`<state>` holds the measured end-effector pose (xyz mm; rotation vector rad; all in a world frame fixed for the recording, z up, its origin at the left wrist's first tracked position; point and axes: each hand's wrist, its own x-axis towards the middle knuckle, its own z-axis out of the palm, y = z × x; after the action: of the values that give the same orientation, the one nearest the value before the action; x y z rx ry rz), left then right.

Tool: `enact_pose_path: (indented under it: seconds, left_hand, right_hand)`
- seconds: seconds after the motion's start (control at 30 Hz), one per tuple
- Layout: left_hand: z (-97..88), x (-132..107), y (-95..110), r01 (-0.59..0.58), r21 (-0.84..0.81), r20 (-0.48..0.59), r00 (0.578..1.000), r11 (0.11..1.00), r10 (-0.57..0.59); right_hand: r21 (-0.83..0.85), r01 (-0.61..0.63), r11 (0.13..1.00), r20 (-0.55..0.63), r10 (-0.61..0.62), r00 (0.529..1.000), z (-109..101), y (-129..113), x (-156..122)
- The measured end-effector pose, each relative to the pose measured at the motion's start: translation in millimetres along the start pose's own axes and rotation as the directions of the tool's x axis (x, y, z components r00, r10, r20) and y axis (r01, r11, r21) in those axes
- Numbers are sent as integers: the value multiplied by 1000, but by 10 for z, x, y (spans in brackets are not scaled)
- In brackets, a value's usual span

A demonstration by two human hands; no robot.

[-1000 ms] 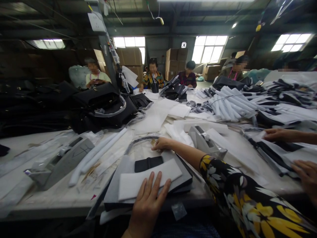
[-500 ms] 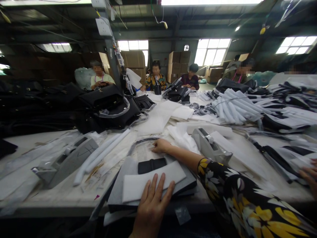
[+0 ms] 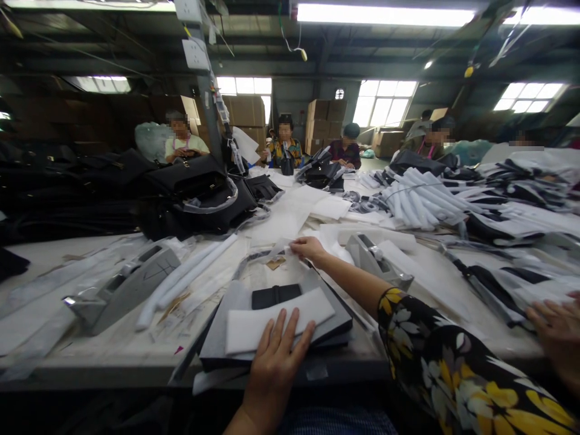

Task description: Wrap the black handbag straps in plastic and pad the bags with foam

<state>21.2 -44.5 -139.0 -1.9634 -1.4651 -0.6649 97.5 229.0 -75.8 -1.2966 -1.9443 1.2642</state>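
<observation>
white foam strip (image 3: 244, 332) | flat, slightly skewed | across flat-lying black bag (image 3: 276, 296)

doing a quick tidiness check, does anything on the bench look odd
Mildly: a pink scrap lies near the front edge of the bench, its colour odd among black, white and grey things, and tan scraps are strewn by the tubes. The foam under the left hand looks intact where visible.

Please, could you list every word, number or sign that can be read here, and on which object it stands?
I can read no word, label, brand or number.
Gray tape dispenser at left: dark crossing strokes, too unclear to read.
</observation>
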Motion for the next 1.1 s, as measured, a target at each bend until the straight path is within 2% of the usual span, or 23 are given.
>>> enact_pose_path:
  seconds: [0.17, 0.27, 0.33, 0.4, 0.43, 0.47, 0.53, 0.57, 0.6, 0.63, 0.67, 0.7, 0.73, 0.77, 0.83, 0.93, 1.0, 1.1]
  left_hand:
    - [-23, 14, -17, -16, 12, 53, 999, 1000, 15]
    - [-42, 21, -14, -12, 0, 69, 998, 1000, 12]
    - [-55, 24, -10, -5, -18, 66, 998, 1000, 6]
    - [-65, 26, -10, 3, -32, 75, 997, 999, 0]
    - [-68, 25, -12, -1, -44, 84, 996, 999, 4]
    - [-69, 24, -14, -3, -63, 84, 996, 998, 9]
    - [-68, 23, -19, 0, -113, 79, 997, 994, 9]
    - [-68, 24, -20, 4, -133, 80, 997, 991, 7]
    - [-68, 29, -22, 8, -145, 85, 996, 989, 5]
    - [-71, 36, -24, 12, -147, 98, 995, 989, 2]
    - [-75, 46, -27, 14, -140, 115, 993, 990, 3]
    - [-82, 57, -31, 9, -133, 128, 992, 991, 9]
    - [-89, 70, -36, 4, -128, 137, 990, 992, 13]
    - [-97, 84, -41, 3, -126, 145, 989, 992, 15]
    - [-111, 106, -52, 4, -126, 163, 986, 992, 16]
    - [-119, 126, -64, 15, -129, 179, 984, 992, 8]
    - [-120, 130, -69, 15, -125, 190, 982, 992, 10]
    - [-122, 127, -74, 1, -113, 205, 979, 994, 22]
  right_hand:
    - [313, 131, 941, -16, -133, 991, -300, -133, -254]
    - [427, 222, 876, -16, -238, 971, -400, -189, -601]
    - [460, 315, 830, -9, -351, 936, -444, -226, -929]
    - [409, 429, 805, 55, -491, 869, -503, -275, -1313]
    - [349, 485, 802, 128, -553, 823, -545, -302, -1512]
    - [278, 528, 803, 232, -589, 774, -595, -324, -1705]
    - [257, 569, 781, 438, -619, 652, -702, -335, -2046]
    - [278, 568, 775, 446, -628, 638, -745, -311, -2184]
    - [297, 568, 768, 378, -641, 668, -769, -261, -2299]
    - [289, 571, 768, 240, -636, 733, -768, -183, -2394]
    - [243, 578, 779, 64, -607, 792, -737, -77, -2472]
    - [163, 571, 804, -91, -564, 821, -675, 54, -2538]
    - [70, 548, 834, -184, -529, 828, -585, 204, -2594]
    - [-27, 523, 852, -214, -516, 830, -472, 366, -2640]
    - [-201, 515, 833, -168, -547, 820, -208, 689, -2705]
    - [-409, 564, 717, -139, -660, 738, 172, 1025, -2717]
    - [-515, 541, 665, -131, -685, 717, 348, 1091, -2669]
    - [-588, 485, 648, -145, -674, 724, 455, 1031, -2565]
